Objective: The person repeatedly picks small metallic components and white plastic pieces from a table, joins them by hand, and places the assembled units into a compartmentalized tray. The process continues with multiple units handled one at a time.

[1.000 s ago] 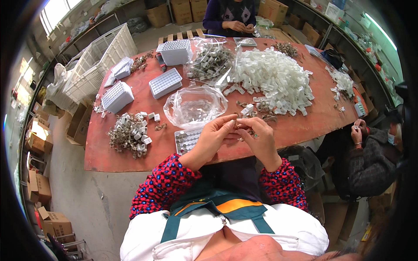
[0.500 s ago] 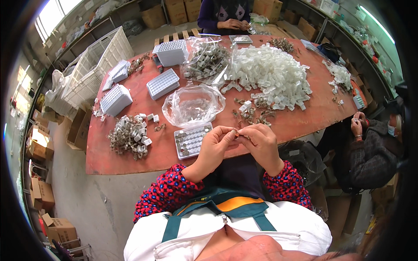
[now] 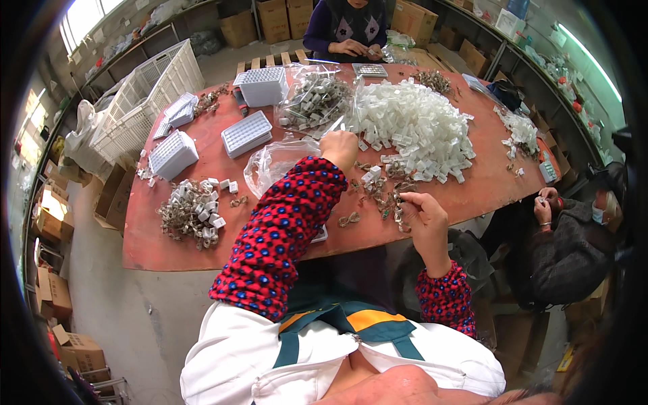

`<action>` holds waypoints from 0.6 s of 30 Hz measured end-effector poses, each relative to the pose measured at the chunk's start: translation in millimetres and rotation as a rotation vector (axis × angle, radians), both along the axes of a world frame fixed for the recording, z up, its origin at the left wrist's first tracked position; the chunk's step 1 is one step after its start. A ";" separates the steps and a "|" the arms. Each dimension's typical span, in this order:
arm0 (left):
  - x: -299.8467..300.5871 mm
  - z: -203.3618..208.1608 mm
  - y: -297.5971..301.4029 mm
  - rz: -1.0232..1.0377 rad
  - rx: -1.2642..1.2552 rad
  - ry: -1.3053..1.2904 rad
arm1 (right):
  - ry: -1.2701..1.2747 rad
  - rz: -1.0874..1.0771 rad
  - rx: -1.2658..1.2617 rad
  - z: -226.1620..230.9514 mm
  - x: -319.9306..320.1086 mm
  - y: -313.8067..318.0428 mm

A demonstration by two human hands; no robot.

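My left hand (image 3: 339, 148) reaches across the table to the near left edge of a big heap of translucent white plastic pieces (image 3: 412, 125). Its back faces me and hides the fingertips. Lower right, my right hand (image 3: 428, 221) has thumb and forefinger pinched at a small coiled wire bundle (image 3: 403, 221), beside a loose pile of wire bundles with white ends (image 3: 378, 185). An open clear plastic bag (image 3: 264, 169) lies left of my left sleeve. Under that forearm, only a corner of a white tray (image 3: 320, 235) shows.
White hole-patterned trays (image 3: 246, 133) stand on the red table (image 3: 283, 250) at the left, near a heap of wired white connectors (image 3: 192, 212). A filled clear bag (image 3: 314, 101) sits farther back. Two people work nearby, one (image 3: 347, 30) across the table, another (image 3: 567, 236) at the right.
My hands were together over the table's near edge, holding a small piece. They have parted: the left went forward to the white heap, the right moved right to the wire bundles. My left forearm now covers the tray.
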State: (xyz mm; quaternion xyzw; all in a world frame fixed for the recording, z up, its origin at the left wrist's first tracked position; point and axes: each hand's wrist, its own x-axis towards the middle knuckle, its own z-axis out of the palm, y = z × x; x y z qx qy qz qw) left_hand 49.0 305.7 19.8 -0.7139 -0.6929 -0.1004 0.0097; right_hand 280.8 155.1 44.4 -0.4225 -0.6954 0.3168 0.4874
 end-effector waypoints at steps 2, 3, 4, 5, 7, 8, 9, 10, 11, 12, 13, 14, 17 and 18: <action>1.5 -13.3 10.1 0.079 0.023 -0.021 | -0.043 0.014 0.025 -2.9 3.5 0.6; 0.3 -18.5 12.8 0.088 0.044 -0.024 | -0.013 0.025 -0.026 -4.4 4.1 0.6; -1.0 -22.5 14.2 0.103 0.079 -0.026 | 0.034 0.047 -0.078 -6.0 4.0 0.4; -4.2 -23.2 16.9 0.102 0.099 -0.020 | 0.081 0.067 -0.130 -7.5 3.3 0.1; -9.5 -21.1 14.3 0.048 0.115 0.008 | 0.169 0.113 -0.240 -10.3 -0.7 -1.1; -12.1 -16.0 10.9 0.020 0.088 0.021 | 0.212 0.138 -0.294 -11.7 -5.0 -1.2; -13.4 -8.4 5.9 -0.045 0.120 0.054 | 0.270 0.180 -0.348 -12.0 -9.0 0.7; -13.4 1.2 -1.6 -0.104 0.226 0.032 | 0.283 0.184 -0.326 -11.8 -13.6 2.6; -12.8 11.6 -12.7 -0.156 0.291 0.004 | 0.312 0.203 -0.313 -11.7 -19.0 3.1; -13.3 23.6 -26.2 -0.209 0.362 -0.024 | 0.343 0.224 -0.300 -10.8 -24.8 3.6; -16.0 35.1 -43.9 -0.238 0.387 -0.250 | 0.391 0.247 -0.340 -8.3 -28.4 2.7; -20.1 44.5 -66.0 -0.278 0.446 -0.487 | 0.424 0.255 -0.327 -5.8 -33.1 0.2; -43.8 59.9 -142.3 -0.220 -0.078 -1.359 | 0.507 0.309 -0.294 4.9 -48.1 -11.3; -48.4 58.1 -169.9 -0.259 -0.102 -1.568 | 0.528 0.352 -0.290 8.8 -53.6 -18.8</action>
